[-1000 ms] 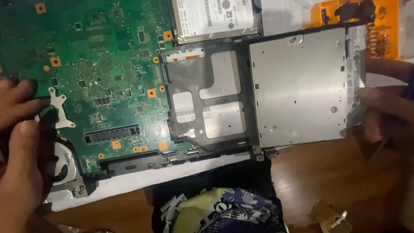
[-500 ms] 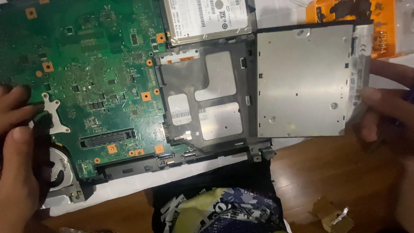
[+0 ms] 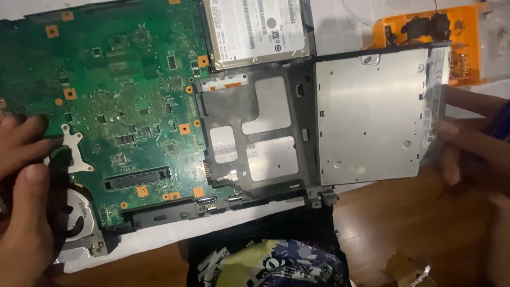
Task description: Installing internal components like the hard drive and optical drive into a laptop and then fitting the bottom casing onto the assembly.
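Observation:
An opened laptop base lies in the head view, its green motherboard (image 3: 122, 95) bare on the left. My left hand (image 3: 24, 196) rests on the board's left edge beside the cooling fan (image 3: 79, 215), holding nothing. My right hand (image 3: 470, 149) grips the right edge of the flat silver optical drive (image 3: 372, 117), which sticks partly out of the dark chassis frame (image 3: 255, 133). A silver hard drive (image 3: 255, 29) sits in its bay above the frame.
An orange plastic holder (image 3: 425, 37) with dark parts stands behind the optical drive. A white sheet (image 3: 159, 236) lies under the laptop on a brown wooden floor (image 3: 404, 234). A dark printed garment (image 3: 271, 260) fills the bottom middle. Torn cardboard scrap (image 3: 406, 268) lies at lower right.
The optical drive has slid a little further right out of the chassis with my right hand. My left hand has stayed on the board's left edge.

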